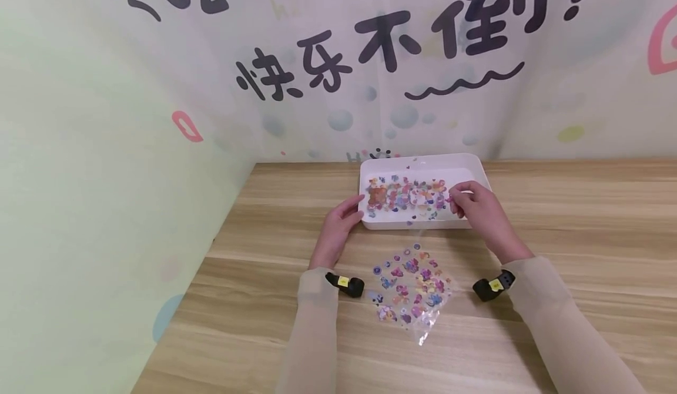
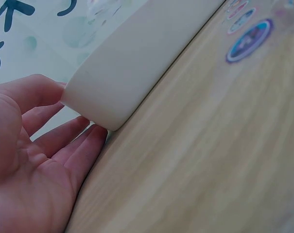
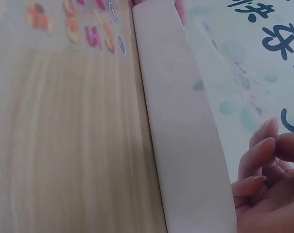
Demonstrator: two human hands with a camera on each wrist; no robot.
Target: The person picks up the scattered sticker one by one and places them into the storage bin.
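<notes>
A white tray (image 1: 478,173) stands near the back of the table with a band of small colourful stickers (image 1: 402,195) across it, a brown patch at its left end. My left hand (image 1: 338,229) touches the tray's near left corner; in the left wrist view its fingers (image 2: 81,145) lie along the outer wall. Over the tray's right side, my right hand (image 1: 478,209) pinches a small pink sticker (image 1: 449,200) between thumb and forefinger. In the right wrist view the right hand (image 3: 268,189) shows its thumb and fingertip together, the other fingers curled, behind the tray wall (image 3: 181,111).
A clear sheet of colourful stickers (image 1: 409,288) lies on the wooden table (image 1: 254,300) in front of the tray, between my forearms. Behind the tray hangs a pale printed cloth (image 1: 328,117) with large dark writing. Each wrist wears a black camera band (image 1: 351,287).
</notes>
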